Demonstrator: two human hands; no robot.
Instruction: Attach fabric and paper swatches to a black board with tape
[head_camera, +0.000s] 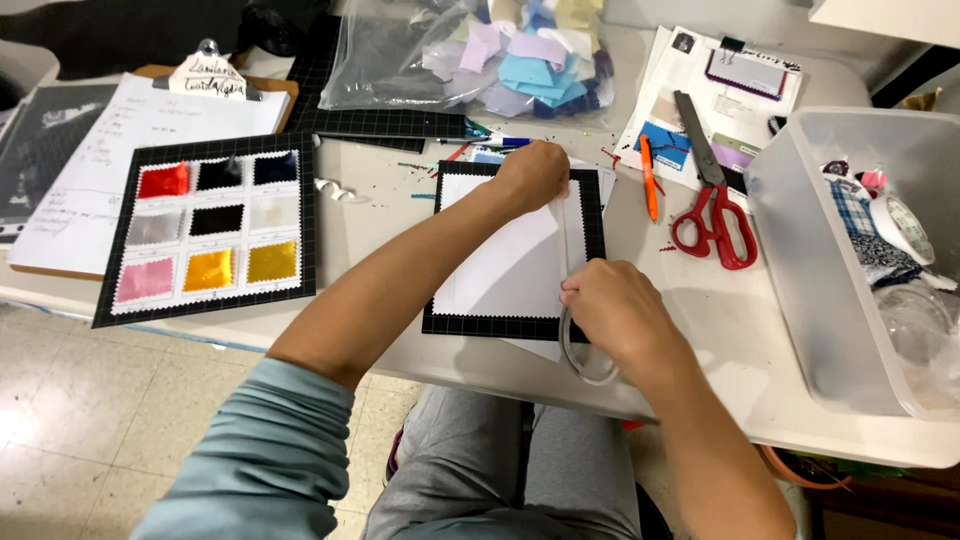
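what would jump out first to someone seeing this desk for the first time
Most likely the two hands in the middle: the left hand presses the top of a white sheet on a black zigzag-edged card, while the right hand pulls a clear strip at its lower right edge. Next come the black board of nine shiny fabric swatches to the left, and the red-handled scissors to the right.
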